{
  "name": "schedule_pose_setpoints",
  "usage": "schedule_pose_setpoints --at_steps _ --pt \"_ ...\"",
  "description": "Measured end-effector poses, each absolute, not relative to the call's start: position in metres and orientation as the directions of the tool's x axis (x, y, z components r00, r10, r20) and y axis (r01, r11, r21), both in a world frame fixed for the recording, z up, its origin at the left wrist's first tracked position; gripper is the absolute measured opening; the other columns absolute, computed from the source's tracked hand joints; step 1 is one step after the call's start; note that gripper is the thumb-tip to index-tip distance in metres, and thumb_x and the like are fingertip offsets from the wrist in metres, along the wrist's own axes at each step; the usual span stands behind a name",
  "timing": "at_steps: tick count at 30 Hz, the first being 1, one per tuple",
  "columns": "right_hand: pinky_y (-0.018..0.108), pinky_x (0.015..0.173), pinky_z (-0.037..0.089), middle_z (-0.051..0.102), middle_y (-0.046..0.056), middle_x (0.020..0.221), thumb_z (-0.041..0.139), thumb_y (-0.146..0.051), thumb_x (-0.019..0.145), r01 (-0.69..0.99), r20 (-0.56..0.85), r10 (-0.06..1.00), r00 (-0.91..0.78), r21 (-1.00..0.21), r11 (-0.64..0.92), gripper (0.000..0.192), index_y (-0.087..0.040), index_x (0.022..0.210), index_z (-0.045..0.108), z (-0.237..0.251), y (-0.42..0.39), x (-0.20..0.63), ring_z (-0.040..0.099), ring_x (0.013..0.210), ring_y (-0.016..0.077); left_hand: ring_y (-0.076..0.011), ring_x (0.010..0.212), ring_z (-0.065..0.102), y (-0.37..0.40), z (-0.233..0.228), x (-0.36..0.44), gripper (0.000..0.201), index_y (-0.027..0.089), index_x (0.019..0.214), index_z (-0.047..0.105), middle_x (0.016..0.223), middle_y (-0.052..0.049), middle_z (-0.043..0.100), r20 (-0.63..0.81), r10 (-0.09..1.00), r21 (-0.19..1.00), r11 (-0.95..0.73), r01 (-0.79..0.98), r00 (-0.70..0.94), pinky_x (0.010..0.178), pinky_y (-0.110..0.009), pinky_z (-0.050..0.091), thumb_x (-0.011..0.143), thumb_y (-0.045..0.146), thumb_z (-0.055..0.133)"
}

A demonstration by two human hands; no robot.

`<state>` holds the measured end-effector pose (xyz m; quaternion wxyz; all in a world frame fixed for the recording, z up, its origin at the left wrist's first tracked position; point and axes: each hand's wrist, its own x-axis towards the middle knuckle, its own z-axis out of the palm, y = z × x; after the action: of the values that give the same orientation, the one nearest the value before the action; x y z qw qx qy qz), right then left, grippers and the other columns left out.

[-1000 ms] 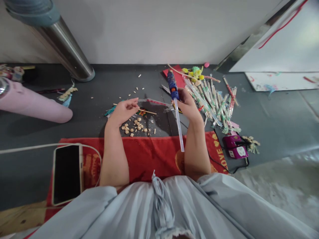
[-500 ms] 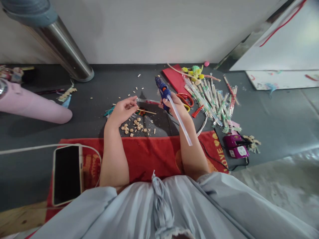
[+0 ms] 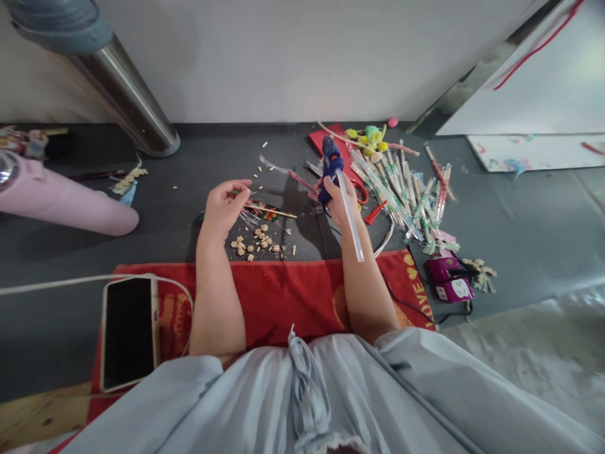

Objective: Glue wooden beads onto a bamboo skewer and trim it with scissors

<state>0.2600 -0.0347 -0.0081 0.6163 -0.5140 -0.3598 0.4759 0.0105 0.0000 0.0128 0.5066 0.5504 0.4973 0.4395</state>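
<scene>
My right hand [image 3: 336, 197] is closed round a blue hot glue gun [image 3: 332, 165], with a long clear glue stick [image 3: 350, 221] jutting from its back toward me. The same hand also has a clear and red plastic strip [image 3: 300, 180], whose free end points up and left. My left hand [image 3: 223, 208] is pinched, with a tiny pale bit at its fingertips, too small to name. Beside those fingers is a thin wooden stick [image 3: 276, 211]. Below it several small wooden pieces [image 3: 261, 238] are scattered on the dark grey table [image 3: 227, 148].
On the right are a pile of wrapped sticks [image 3: 397, 186], red-handled scissors [image 3: 361, 192] and a purple box [image 3: 449, 279] with a black cord. A pink bottle [image 3: 70, 198] and a phone [image 3: 130, 334] are left. A red towel [image 3: 283, 293] lies along the near edge.
My right hand has moved right with the glue gun and the strip. The strip's far end has come away from my left fingers, and my left hand has shifted slightly left.
</scene>
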Motion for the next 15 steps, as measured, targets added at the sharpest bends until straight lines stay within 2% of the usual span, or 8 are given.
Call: schedule_pose_setpoints --at_steps 5,9,13,15 --pt "0.036 0.073 0.060 0.054 -0.002 0.087 0.077 -0.057 0.063 -0.232 -0.095 0.973 0.211 -0.972 -0.045 0.049 -0.026 0.092 0.050 0.001 -0.039 0.254 0.058 0.078 0.0130 -0.0046 0.058 0.054 -0.002 0.020 0.012 0.007 0.018 0.076 0.062 0.098 -0.004 0.072 -0.054 0.995 0.996 0.048 0.079 0.087 0.050 -0.018 0.038 0.073 0.024 0.063" --pt "0.034 0.068 0.057 0.056 -0.001 0.087 0.075 -0.058 0.065 -0.181 -0.067 0.980 0.188 -0.983 -0.033 0.046 -0.027 0.091 0.053 0.009 -0.044 0.250 0.058 0.072 0.0135 -0.0035 0.050 0.047 -0.002 0.023 0.013 0.002 0.018 0.072 0.061 0.079 -0.002 0.069 -0.089 0.995 0.996 0.087 0.028 0.049 0.046 -0.017 0.034 0.073 0.019 0.061" --pt "0.029 0.058 0.048 0.054 -0.003 0.075 0.076 -0.053 0.069 -0.103 0.014 0.991 0.130 -0.994 0.027 0.038 -0.026 0.086 0.055 0.015 -0.047 0.248 0.052 0.063 0.0124 -0.0026 0.039 0.034 0.001 0.023 0.012 0.007 0.019 0.066 0.057 0.054 0.005 0.053 -0.170 0.985 0.982 0.170 -0.078 0.018 0.038 -0.018 0.022 0.072 0.017 0.061" --pt "0.028 0.058 0.045 0.053 -0.004 0.071 0.077 -0.050 0.069 -0.048 -0.038 0.996 0.086 -0.998 -0.034 0.037 -0.026 0.088 0.056 0.017 -0.047 0.246 0.050 0.060 0.0114 -0.0025 0.036 0.028 0.002 0.023 0.011 0.009 0.019 0.065 0.056 0.048 0.007 0.042 -0.214 0.977 0.973 0.214 -0.090 0.010 0.037 -0.018 0.017 0.071 0.016 0.061"
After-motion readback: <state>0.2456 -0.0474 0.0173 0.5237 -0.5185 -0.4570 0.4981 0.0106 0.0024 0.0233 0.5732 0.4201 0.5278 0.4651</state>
